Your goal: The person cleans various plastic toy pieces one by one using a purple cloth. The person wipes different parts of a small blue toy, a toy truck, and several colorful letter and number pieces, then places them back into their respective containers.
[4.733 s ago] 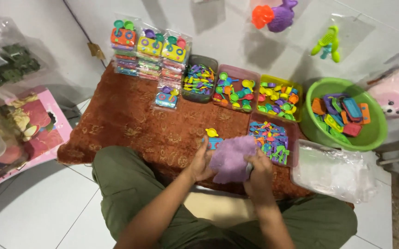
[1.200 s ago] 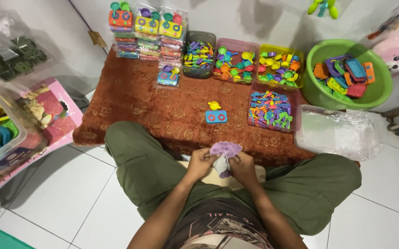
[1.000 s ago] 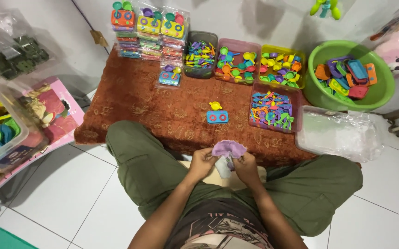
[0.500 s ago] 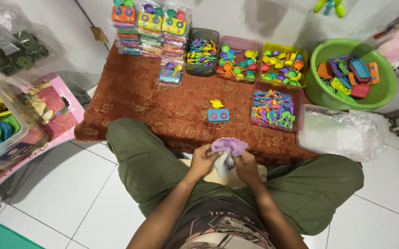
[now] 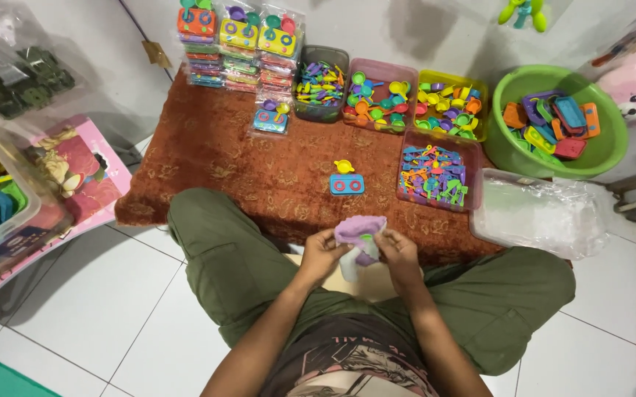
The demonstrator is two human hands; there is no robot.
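Since half a second ago little has shifted: my left hand [image 5: 323,252] and right hand [image 5: 399,254] still meet at the near edge of the rust-brown patterned rug [image 5: 208,158], and the small lilac plastic toy piece [image 5: 360,228] has stayed pinched between them. Compared with a few seconds back, it now sits closer to my lap, just off the rug. Both hands are curled tight on it, thumbs and fingertips pressed to its sides. Under it hangs something pale and crinkly, probably a clear bag, but my fingers hide most of it.

On the rug beyond my hands lie a flat blue toy stove [image 5: 347,184] and a little yellow toy pot [image 5: 344,166] just behind it. Further back stand clear plastic tubs of glossy mixed-colour toy pieces [image 5: 436,176]; the single pieces are too small to make out. Right of the rug a round green plastic basin [image 5: 509,151] holds flat toy trays.
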